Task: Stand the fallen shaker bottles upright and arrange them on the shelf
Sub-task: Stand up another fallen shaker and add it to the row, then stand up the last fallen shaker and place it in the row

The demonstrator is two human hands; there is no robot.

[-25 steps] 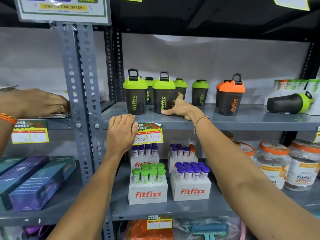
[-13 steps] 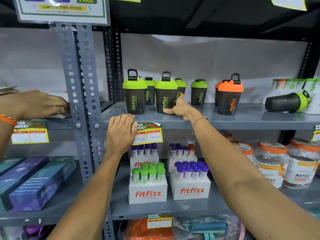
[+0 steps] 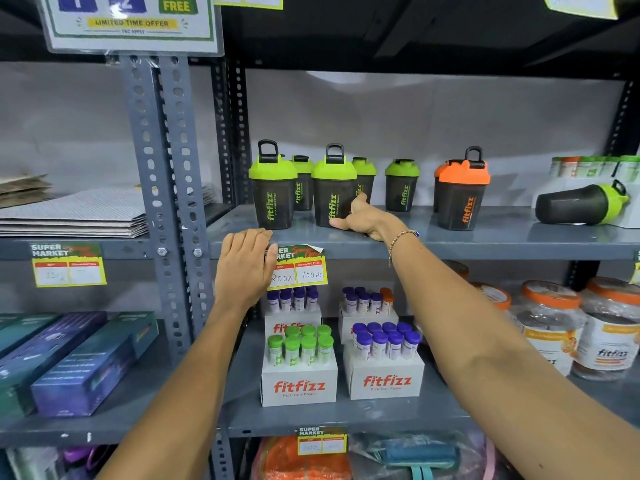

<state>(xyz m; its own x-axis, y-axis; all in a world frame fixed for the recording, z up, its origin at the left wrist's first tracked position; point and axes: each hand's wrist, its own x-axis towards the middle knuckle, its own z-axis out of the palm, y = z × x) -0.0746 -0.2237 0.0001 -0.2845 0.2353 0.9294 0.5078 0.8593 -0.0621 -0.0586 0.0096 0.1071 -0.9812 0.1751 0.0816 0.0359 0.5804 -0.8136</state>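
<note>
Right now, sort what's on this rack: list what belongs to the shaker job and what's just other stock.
Job:
- fallen dark shaker bottle with green lid, lying on its side
- upright dark green-lidded shaker that the right hand touches
- orange-lidded dark shaker
- grey metal shelf

Other stock:
- white fitfizz tube boxes
- clear orange-lidded jars
- blue cartons
</note>
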